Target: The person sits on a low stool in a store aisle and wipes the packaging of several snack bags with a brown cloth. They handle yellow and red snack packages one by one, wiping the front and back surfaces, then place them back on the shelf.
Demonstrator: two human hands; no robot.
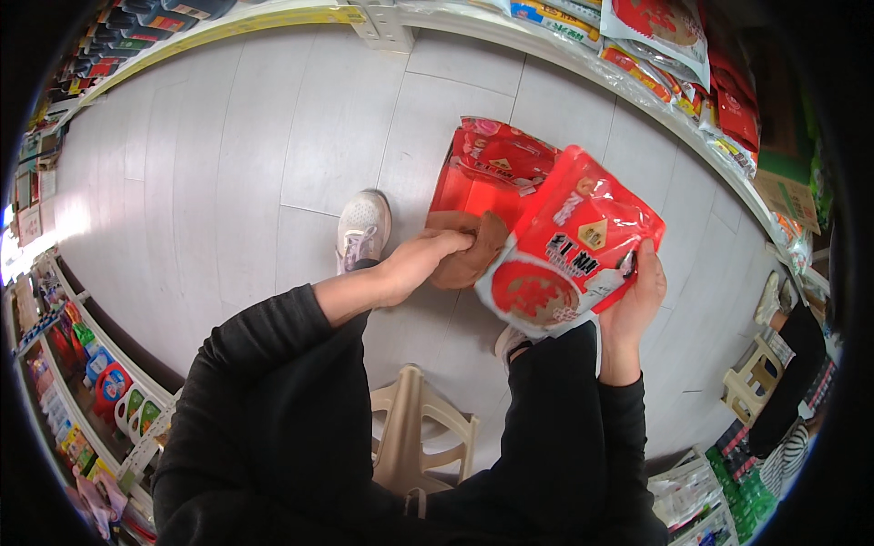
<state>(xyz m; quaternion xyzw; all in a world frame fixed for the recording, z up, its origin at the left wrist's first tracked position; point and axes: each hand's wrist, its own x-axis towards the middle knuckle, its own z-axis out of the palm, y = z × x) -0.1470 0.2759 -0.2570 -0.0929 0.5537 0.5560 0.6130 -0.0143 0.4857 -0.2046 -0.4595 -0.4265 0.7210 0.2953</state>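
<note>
My right hand (633, 300) grips the side edge of a red and white plastic pouch (580, 239) that bears writing and a picture of a bowl. The pouch is tilted, and its front faces up. My left hand (416, 263) holds a brown cloth (468, 252), pinched between thumb and fingers; its lower part hangs down. Behind both, a red cardboard display box (471, 184) with its top open stands on the floor. The pouch overlaps the box's right side, and the cloth covers its near edge. Whether the cloth touches the pouch cannot be told.
A beige plastic stool (410, 437) stands between my legs. Shelves with packaged goods (649, 65) run along the top right, with dark bottles (136, 27) at the top left and detergent bottles (113, 385) at the lower left. Another person (795, 382) sits near a second stool (751, 382) at right.
</note>
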